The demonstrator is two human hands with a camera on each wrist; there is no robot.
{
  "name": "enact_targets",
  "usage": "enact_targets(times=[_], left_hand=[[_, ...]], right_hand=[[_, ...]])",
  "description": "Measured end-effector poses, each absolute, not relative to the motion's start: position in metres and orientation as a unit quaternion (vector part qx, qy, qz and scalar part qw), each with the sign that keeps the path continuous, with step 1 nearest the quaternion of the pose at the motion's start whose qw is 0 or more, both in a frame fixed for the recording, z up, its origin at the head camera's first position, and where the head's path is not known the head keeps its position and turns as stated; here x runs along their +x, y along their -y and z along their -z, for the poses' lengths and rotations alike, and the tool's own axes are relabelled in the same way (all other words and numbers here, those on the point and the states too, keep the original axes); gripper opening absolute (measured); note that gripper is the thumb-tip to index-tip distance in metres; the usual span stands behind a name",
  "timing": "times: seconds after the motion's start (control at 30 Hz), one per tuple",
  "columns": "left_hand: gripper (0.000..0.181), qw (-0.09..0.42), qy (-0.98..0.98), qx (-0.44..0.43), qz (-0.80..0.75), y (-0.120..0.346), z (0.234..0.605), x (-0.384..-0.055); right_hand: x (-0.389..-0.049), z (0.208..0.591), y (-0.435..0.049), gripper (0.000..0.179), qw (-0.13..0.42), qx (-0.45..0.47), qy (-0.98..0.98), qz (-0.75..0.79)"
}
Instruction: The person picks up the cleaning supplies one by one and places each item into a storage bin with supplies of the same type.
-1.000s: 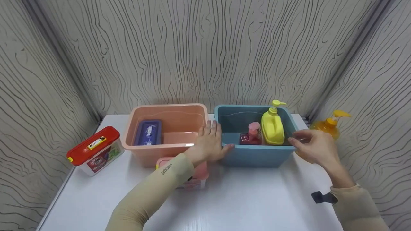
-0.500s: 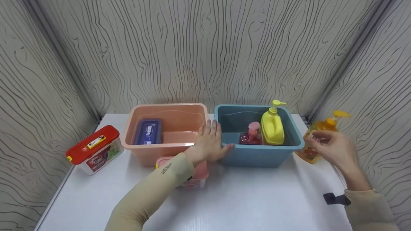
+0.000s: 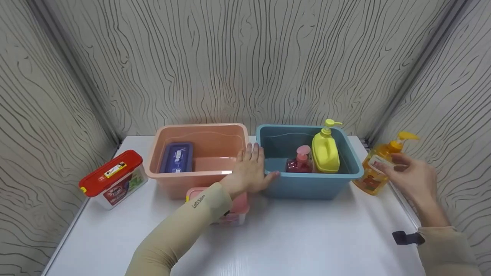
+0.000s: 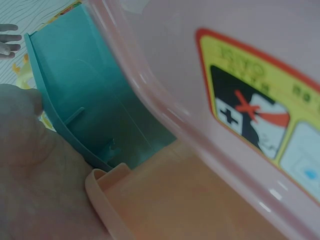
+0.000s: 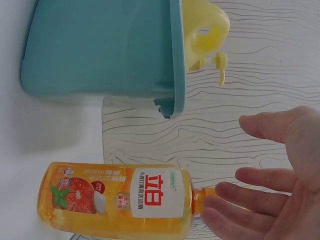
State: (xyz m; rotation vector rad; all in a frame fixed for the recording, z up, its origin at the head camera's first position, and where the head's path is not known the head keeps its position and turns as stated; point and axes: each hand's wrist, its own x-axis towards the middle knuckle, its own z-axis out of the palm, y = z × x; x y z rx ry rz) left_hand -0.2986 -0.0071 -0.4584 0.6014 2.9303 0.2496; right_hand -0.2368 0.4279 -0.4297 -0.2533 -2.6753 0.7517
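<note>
My left hand (image 3: 249, 170) lies with straight fingers over the adjoining rims of the pink bin (image 3: 199, 174) and the blue bin (image 3: 303, 191). Beside the blue bin, at the right, stands an orange pump bottle (image 3: 370, 180) of dish soap with a yellow pump. In the right wrist view, my right hand (image 5: 265, 195) has its thumb and fingers spread apart, fingertips right at the neck of the bottle (image 5: 115, 200). Inside the blue bin are a yellow jug-shaped pump bottle (image 3: 326, 153) and a red bottle (image 3: 299, 165) with a pink pump. A purple box (image 3: 178, 158) lies in the pink bin.
A white tub (image 3: 115, 182) with a red lid stands left of the pink bin. In front of that bin, partly under my left forearm, is a pink-lidded container (image 3: 241, 205). Wood-patterned walls (image 3: 245, 65) enclose the white table (image 3: 291, 237).
My right hand has moved right, from the blue bin's right rim to the orange bottle, baring more of its label. My left hand and the bins stay in place.
</note>
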Motion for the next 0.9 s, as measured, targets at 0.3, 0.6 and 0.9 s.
enact_targets(times=[0.3,0.6,0.9], left_hand=[[0.107,0.07,-0.974,0.197,-0.086,0.007,0.459,-0.298],[0.107,0.07,-0.975,0.197,-0.08,0.007,0.458,-0.297],[0.108,0.073,-0.973,0.2,-0.088,0.007,0.459,-0.299]], right_hand=[[-0.245,0.434,-0.438,0.072,0.18,-0.131,0.936,-0.274],[-0.253,0.442,-0.447,0.075,0.177,-0.158,0.915,-0.326],[-0.264,0.448,-0.455,0.078,0.194,-0.157,0.896,-0.366]])
